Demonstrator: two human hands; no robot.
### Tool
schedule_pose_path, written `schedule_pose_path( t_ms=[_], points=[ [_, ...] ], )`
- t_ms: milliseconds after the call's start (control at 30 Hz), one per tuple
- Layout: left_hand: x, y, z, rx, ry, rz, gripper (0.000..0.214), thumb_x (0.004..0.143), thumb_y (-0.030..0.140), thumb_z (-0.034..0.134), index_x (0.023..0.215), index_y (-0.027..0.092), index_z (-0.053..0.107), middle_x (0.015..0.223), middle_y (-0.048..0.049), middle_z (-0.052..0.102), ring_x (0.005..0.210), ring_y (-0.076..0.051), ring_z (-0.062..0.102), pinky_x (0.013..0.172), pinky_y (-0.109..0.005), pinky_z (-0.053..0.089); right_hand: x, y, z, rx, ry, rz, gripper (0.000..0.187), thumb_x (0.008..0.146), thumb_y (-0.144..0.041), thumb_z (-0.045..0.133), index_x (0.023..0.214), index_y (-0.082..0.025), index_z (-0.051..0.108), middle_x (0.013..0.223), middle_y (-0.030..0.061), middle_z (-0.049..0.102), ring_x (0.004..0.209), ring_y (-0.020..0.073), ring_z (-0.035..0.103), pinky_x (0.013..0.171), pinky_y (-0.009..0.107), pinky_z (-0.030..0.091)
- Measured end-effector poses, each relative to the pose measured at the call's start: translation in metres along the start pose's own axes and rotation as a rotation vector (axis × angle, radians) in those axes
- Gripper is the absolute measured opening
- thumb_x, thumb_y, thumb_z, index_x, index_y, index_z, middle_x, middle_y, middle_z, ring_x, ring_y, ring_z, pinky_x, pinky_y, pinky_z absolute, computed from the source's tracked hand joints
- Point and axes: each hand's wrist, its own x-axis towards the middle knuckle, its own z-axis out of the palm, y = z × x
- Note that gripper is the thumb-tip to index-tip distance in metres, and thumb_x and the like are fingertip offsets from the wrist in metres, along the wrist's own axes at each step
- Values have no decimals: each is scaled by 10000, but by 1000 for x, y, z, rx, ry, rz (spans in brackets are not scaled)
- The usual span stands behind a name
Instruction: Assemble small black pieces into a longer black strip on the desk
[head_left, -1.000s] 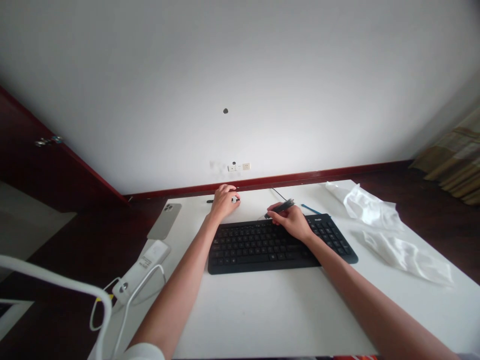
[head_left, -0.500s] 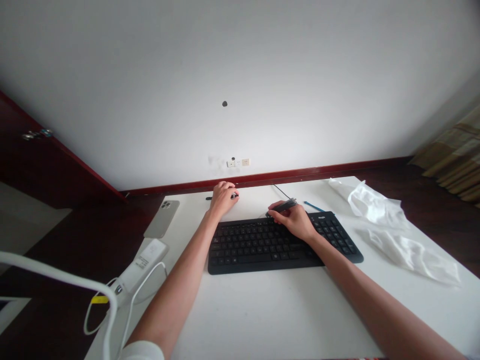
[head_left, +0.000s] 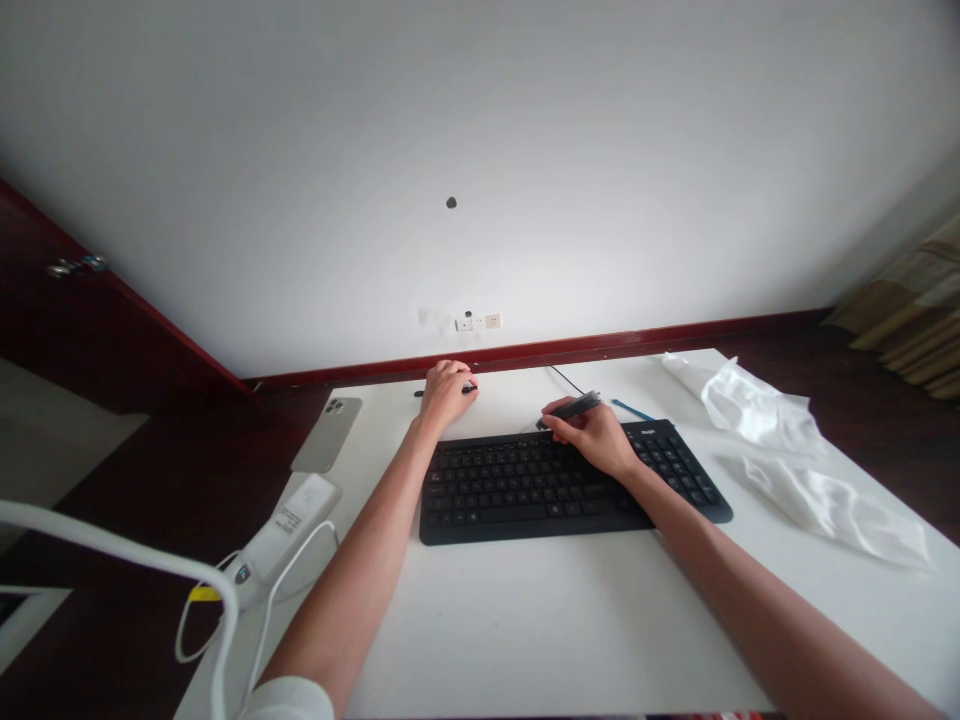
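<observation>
My right hand [head_left: 596, 438] is closed round a long black bundle [head_left: 576, 408] that looks like a folded cable, just above the keyboard's back edge. The black keyboard [head_left: 517, 490] lies flat on the white table, partly covered by my right hand and forearm. At the table's far edge, my left hand [head_left: 447, 392] curls its fingers round a small dark object [head_left: 469, 388], mostly hidden. A short dark piece [head_left: 419, 393] shows left of that hand. Behind the keyboard, a thin black cable [head_left: 566, 380] runs from the far edge toward the bundle, and a blue strip [head_left: 631, 410] lies nearby.
On the left of the table [head_left: 480, 620] are a phone [head_left: 328, 435] and a white power bank-like block [head_left: 292, 520] with a white cable [head_left: 112, 545]. Crumpled white wrapping [head_left: 757, 405] lies at the right. Behind stands a wall with sockets [head_left: 478, 323].
The view has shifted slightly, moving the table and its things a little right and up. Both hands keep nearly the same pose and grip.
</observation>
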Motion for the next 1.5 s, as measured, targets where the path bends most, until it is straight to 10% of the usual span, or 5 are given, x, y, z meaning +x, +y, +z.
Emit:
schedule_pose_path(
  t_ms=[1067, 1500],
  points=[
    [-1, -1, -1, -2, -35, -10, 96, 868, 211, 724, 955, 233, 757, 1152, -46, 702, 1140, -262, 580, 1036, -421, 442, 0, 2, 0, 35, 2, -6, 384, 842, -513, 765, 1016, -171, 751, 663, 31, 708, 616, 208, 698, 617, 315, 578],
    [-5, 73, -38, -104, -22, 117, 102, 926, 274, 715, 995, 239, 782, 1070, -33, 717, 1022, -229, 603, 966, -377, 486, 5, 12, -1, 122, 42, -97, 408, 882, -472, 741, 1192, -225, 641, 1049, 79, 771, 862, 221, 739, 825, 383, 624]
  ],
)
